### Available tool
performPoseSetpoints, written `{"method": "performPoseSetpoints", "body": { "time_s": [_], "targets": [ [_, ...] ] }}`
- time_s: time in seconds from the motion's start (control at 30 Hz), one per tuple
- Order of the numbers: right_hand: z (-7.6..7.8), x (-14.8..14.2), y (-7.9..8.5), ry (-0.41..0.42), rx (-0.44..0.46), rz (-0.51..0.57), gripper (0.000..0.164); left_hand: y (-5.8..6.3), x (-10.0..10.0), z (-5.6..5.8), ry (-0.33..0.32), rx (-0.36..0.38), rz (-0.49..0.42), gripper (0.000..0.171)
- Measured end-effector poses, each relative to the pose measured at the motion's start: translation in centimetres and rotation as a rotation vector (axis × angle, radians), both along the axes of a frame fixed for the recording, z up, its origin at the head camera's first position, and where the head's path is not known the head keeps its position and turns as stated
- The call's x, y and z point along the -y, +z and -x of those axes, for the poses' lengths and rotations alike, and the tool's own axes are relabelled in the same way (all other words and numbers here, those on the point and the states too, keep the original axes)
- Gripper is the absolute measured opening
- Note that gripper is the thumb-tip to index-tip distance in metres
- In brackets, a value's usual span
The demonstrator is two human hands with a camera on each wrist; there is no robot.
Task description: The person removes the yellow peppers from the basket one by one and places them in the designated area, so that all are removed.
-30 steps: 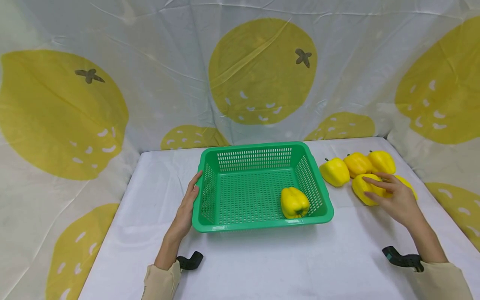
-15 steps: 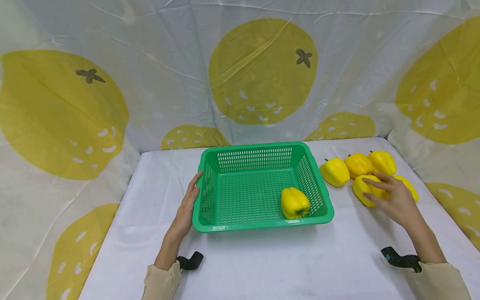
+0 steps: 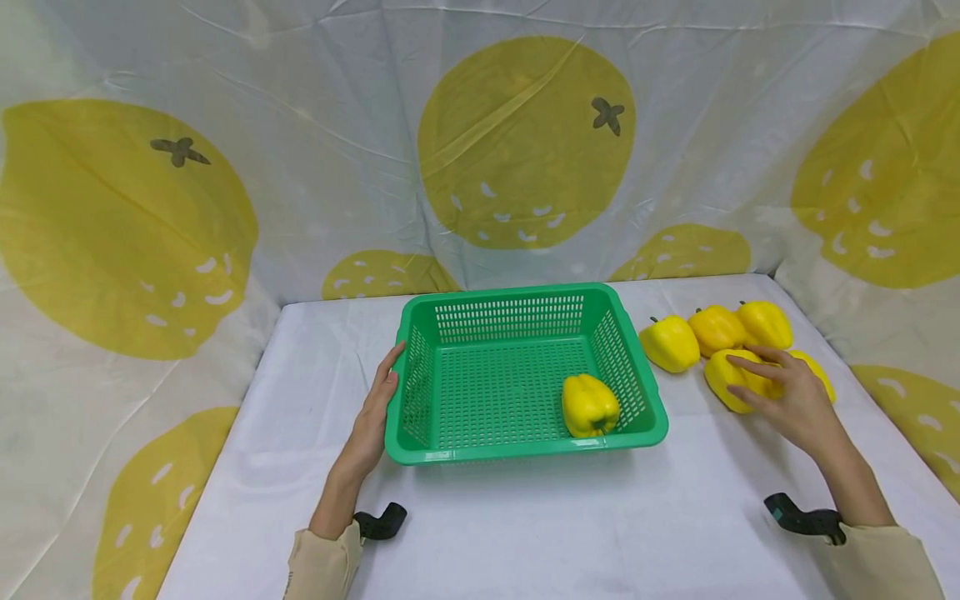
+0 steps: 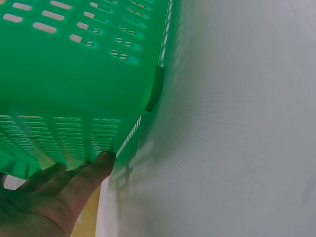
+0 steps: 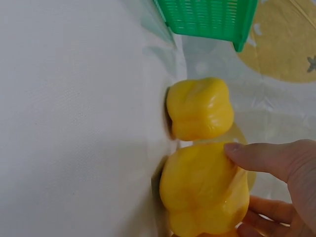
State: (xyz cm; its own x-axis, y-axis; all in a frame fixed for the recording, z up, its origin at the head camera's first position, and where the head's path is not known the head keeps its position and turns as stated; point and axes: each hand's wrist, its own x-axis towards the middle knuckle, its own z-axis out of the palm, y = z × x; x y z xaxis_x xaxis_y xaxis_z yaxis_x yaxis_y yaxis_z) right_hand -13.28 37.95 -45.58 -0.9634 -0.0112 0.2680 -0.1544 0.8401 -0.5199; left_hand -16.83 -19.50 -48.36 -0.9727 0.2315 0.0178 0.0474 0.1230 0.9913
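My left hand lies along the left side of a green plastic basket. In the left wrist view its fingers are fairly straight against the slotted wall. One yellow bell pepper sits inside the basket at its front right corner. On the right, my right hand grips another yellow bell pepper, thumb on one side and fingers round the other, partly hidden behind it. That pepper rests on or close over the white cloth, among several others.
Behind the gripped pepper are a yellow pepper, a deeper yellow one and another. One more pepper is partly hidden by my right hand. Patterned cloth walls enclose the white-covered table.
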Motion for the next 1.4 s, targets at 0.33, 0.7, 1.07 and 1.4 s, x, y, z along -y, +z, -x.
{"method": "performPoseSetpoints", "body": {
  "time_s": [0.33, 0.7, 1.07, 1.4],
  "targets": [
    [0.3, -0.2, 0.7, -0.008, 0.013, 0.011, 0.041, -0.1, 0.0, 0.0, -0.012, 0.000, -0.015, 0.049],
    [2.6, 1.6, 4.4, 0.047, 0.007, -0.019, 0.048, -0.1, -0.1, 0.0, -0.020, 0.005, -0.019, 0.050],
    [5.3, 5.1, 9.5, 0.217, 0.069, -0.009, 0.057, -0.2, 0.0, -0.1, -0.019, -0.007, -0.018, 0.050],
    [6.9, 7.9, 14.8, 0.356, 0.109, 0.043, 0.059, -0.1, -0.1, 0.0, -0.020, -0.008, -0.017, 0.050]
  ]
}}
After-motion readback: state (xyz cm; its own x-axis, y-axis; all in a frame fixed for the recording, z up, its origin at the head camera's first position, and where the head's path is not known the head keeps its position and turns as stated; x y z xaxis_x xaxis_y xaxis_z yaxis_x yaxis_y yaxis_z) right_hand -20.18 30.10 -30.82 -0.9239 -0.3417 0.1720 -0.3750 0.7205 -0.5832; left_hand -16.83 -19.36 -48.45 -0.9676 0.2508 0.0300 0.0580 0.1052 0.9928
